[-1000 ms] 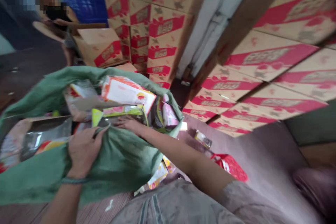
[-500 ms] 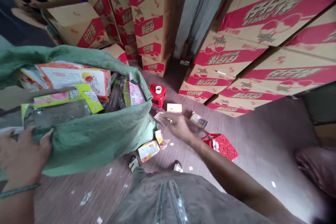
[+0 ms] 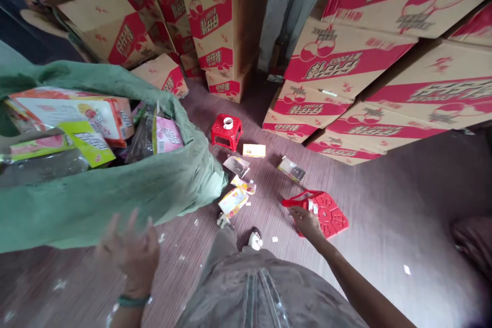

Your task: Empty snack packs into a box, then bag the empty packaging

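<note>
My right hand [image 3: 307, 223] is low on the right, its fingers closed at a leg of a red plastic stool [image 3: 328, 212] that lies tipped on the floor. White labels show on the stool near my fingers. My left hand [image 3: 130, 251] is blurred, in the air in front of the green woven sack [image 3: 161, 179], fingers spread and holding nothing. Inside the sack's wide mouth are an orange-and-white carton [image 3: 69, 113], a yellow-green clear-window box [image 3: 90, 143] and a pink box [image 3: 168, 136]. Between my hands, a torn yellow-and-white carton [image 3: 233, 201] lies by my foot.
A small red stool [image 3: 226, 132] stands upright with a white cup [image 3: 228, 123] on it. A flattened box [image 3: 237, 165], a white-yellow box [image 3: 254, 150] and a window box [image 3: 292, 169] lie on the floor. Stacked cartons [image 3: 353, 82] rise behind. Another person [image 3: 42, 15] is at upper left.
My right hand has left the flattened box and moved right to the tipped stool, whose leg now extends further left. My left hand has let go of the sack's rim and moved right.
</note>
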The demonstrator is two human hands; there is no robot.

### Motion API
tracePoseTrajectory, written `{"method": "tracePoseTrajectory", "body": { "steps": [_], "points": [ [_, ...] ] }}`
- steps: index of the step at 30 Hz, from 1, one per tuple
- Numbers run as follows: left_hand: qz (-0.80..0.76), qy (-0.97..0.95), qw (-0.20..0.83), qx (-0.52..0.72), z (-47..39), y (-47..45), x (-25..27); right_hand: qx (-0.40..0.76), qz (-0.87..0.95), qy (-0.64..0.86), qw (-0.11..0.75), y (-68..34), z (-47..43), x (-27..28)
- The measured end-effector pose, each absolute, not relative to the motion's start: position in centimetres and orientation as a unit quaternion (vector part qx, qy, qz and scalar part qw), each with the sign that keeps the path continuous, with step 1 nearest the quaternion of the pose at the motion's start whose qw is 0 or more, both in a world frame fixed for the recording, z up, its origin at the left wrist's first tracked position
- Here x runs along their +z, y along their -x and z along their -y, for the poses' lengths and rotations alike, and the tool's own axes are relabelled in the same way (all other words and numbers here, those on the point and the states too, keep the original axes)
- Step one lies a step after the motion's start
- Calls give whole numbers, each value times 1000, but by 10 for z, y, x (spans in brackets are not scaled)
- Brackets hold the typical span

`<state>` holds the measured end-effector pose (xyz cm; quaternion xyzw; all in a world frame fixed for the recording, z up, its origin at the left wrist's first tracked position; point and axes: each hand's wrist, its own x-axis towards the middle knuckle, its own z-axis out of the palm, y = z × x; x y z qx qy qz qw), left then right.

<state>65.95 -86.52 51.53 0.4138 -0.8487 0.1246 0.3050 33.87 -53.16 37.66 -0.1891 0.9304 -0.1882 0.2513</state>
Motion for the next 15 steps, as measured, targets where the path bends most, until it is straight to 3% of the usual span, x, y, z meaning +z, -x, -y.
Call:
{"method": "tracePoseTrajectory", "body": {
  "steps": [4,7,10,15],
  "points": [
    [924,-324,177,-96,833,-632,434,-228,-903,209,298,-321,543,357],
    [917,-324,-22,-231,827,-601,378,-201,-913,181,306,-302,547,347],
    [891,-310,-217,-250,836,-562,334,-178,-916,166,317,-286,556,334],
    [875,-292,-317,-222,857,-507,266,-151,-906,185,349,-273,588,298]
  ]
}}
